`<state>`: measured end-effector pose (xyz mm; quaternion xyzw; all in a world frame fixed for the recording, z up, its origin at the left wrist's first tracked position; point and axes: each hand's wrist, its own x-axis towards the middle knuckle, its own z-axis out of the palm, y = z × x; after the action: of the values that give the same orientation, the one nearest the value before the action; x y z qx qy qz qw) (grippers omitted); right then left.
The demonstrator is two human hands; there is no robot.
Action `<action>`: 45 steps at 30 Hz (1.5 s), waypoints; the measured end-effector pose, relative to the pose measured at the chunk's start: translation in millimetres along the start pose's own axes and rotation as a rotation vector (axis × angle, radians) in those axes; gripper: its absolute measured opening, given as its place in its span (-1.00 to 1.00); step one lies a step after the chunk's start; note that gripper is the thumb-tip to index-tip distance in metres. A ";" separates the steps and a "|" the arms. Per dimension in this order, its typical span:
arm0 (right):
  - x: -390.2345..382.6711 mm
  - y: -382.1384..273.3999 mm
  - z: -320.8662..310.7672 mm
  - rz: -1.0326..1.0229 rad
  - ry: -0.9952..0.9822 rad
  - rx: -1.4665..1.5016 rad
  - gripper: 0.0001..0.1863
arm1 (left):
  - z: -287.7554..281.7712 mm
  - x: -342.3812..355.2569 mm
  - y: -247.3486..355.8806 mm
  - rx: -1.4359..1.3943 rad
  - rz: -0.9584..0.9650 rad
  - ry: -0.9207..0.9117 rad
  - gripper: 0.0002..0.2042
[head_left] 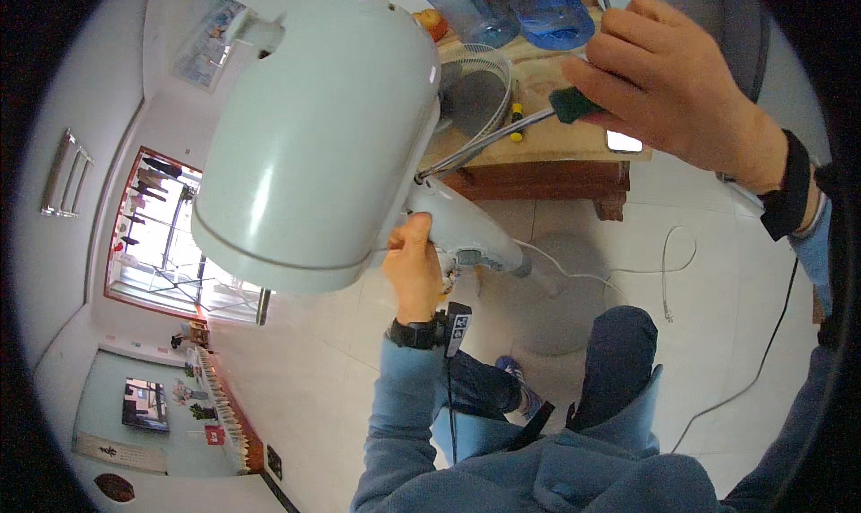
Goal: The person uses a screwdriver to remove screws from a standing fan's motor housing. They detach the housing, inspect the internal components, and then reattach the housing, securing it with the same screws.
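— Pale green plastic fills most of the view: that's the motor housing [314,136] of a standing fan, tipped toward the camera.

— Where are the hands on it?

— The left hand [414,266] grips the neck [466,230] just below the housing, fingers wrapped tight around it. The right hand [677,82] is up to the right of the housing, fingers closed around the green handle of a screwdriver [502,141]. Its shaft runs down and left, and the tip meets the fan where the neck joins the housing.

— Is the fan apart already?

— Partly, I'd judge. A wire grille [475,87] lies on the wooden counter [547,159] behind the housing, so the guard looks to be off. A second, yellow-handled screwdriver [516,123] lies beside the grille. I can't see the blades or the front of the motor from this angle.

— And what remains?

— The housing sits on its neck in one piece, and the screw under the tip is hidden, so I can't tell whether it is loose or tight. That joint seems to be the work in hand.

— Anything else around?

— Two blue water bottles [511,6] beyond the counter, the fan's round base [560,289] on the tiled floor [314,369] below the housing, and a white cord [655,266] trailing right of the base.
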<state>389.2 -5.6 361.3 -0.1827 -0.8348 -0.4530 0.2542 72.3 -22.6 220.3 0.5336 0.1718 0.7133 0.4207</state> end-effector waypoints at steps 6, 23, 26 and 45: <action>0.4 10.6 19.3 0.233 -0.170 0.347 -0.66 | 10.0 -4.2 10.0 0.538 0.173 0.310 -0.74; -22.1 20.1 1.4 0.998 -0.709 1.278 -0.34 | 125.0 35.6 -19.3 -0.405 -0.307 -0.009 -0.68; -35.4 18.4 11.6 1.164 -0.810 1.698 -0.27 | 122.0 35.4 -21.2 -0.356 -0.360 -0.022 -0.67; -32.0 20.5 17.4 0.938 -0.878 1.720 -0.62 | 37.0 3.2 2.0 0.559 0.110 0.368 -0.75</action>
<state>421.3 17.5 348.1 -0.3917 -0.7384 0.5348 0.1236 104.7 -28.8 237.4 0.4990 0.4049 0.7446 0.1809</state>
